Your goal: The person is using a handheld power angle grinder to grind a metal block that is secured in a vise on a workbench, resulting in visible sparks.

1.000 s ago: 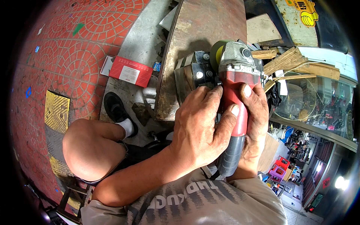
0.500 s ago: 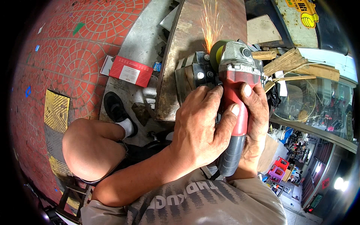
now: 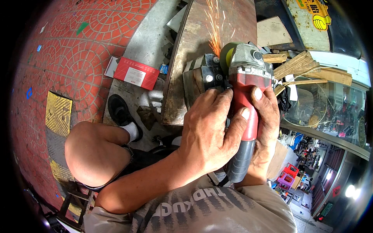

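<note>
A red and grey angle grinder (image 3: 245,89) lies in both my hands over a rusty steel plate (image 3: 194,58). My left hand (image 3: 208,132) wraps over its red body from the left. My right hand (image 3: 266,128) grips the same body from the right, thumb on top. The grinder's yellow-green disc (image 3: 226,56) bears on a small grey metal part (image 3: 200,75) resting on the plate. Orange sparks (image 3: 213,29) fly up and away from the disc.
My bare left knee (image 3: 95,153) and black shoe (image 3: 118,112) are at lower left on red paving. A red box (image 3: 136,73) lies on a grey metal sheet beside the plate. Wooden offcuts (image 3: 307,68) pile up at the right, above a glass-fronted stand.
One second ago there were no sparks; they started half a second ago and now spray further up the plate. Hands and grinder hold the same place.
</note>
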`<state>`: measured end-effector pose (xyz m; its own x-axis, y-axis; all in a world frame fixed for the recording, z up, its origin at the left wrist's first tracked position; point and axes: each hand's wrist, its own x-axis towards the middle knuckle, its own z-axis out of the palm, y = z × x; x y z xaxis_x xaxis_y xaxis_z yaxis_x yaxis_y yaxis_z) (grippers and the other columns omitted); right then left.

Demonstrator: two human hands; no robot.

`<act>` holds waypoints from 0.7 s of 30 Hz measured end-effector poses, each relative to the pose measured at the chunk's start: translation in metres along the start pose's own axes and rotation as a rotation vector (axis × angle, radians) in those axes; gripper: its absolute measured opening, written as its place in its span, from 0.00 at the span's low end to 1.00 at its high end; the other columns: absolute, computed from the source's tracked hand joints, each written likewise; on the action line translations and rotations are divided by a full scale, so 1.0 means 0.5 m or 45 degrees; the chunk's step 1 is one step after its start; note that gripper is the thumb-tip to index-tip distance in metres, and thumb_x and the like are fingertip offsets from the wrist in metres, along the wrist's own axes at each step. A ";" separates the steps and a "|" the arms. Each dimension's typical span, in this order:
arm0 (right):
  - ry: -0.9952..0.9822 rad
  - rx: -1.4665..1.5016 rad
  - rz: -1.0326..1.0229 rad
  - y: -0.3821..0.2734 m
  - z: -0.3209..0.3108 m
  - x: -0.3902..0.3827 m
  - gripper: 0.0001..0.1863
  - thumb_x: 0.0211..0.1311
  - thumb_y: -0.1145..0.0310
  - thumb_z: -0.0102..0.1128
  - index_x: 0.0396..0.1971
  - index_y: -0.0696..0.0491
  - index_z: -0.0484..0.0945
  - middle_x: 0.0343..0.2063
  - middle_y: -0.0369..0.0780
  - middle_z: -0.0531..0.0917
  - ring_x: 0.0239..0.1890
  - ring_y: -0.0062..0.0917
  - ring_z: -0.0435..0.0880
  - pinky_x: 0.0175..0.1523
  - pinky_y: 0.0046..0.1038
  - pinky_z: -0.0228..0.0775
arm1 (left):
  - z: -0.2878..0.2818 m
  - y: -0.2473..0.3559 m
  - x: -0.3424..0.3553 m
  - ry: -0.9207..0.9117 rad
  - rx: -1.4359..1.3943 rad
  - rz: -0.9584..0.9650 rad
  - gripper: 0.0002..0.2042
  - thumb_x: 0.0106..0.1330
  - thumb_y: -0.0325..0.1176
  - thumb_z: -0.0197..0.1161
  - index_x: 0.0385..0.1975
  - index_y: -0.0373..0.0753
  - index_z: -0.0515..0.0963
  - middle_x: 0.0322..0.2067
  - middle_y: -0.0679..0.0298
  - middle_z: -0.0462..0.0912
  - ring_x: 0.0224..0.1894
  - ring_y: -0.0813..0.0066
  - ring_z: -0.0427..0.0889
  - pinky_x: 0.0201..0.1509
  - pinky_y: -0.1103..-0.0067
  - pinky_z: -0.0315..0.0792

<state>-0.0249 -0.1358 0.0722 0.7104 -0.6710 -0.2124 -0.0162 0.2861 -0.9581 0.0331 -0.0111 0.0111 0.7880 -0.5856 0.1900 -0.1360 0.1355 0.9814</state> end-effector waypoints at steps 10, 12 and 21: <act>0.007 -0.021 -0.019 0.004 -0.006 0.004 0.38 0.74 0.69 0.75 0.79 0.62 0.72 0.62 0.49 0.88 0.60 0.35 0.91 0.68 0.37 0.86 | 0.000 -0.002 0.001 0.013 0.009 0.029 0.16 0.81 0.30 0.70 0.62 0.28 0.84 0.50 0.42 0.89 0.50 0.41 0.91 0.55 0.59 0.84; 0.005 -0.024 -0.020 0.004 -0.003 0.005 0.38 0.74 0.69 0.75 0.79 0.62 0.72 0.62 0.49 0.88 0.61 0.35 0.91 0.69 0.37 0.86 | -0.002 0.003 0.001 0.005 -0.002 -0.007 0.16 0.81 0.31 0.70 0.62 0.28 0.84 0.50 0.42 0.89 0.50 0.40 0.91 0.56 0.59 0.84; -0.009 -0.026 -0.016 0.001 -0.002 0.004 0.38 0.73 0.69 0.75 0.79 0.62 0.71 0.62 0.50 0.88 0.61 0.36 0.91 0.69 0.38 0.86 | 0.001 0.000 -0.001 0.022 0.017 0.004 0.16 0.81 0.31 0.70 0.62 0.28 0.84 0.49 0.44 0.88 0.48 0.43 0.90 0.54 0.60 0.83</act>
<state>-0.0241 -0.1377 0.0709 0.7157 -0.6695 -0.1987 -0.0216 0.2632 -0.9645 0.0323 -0.0112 0.0108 0.7978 -0.5714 0.1925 -0.1461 0.1265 0.9811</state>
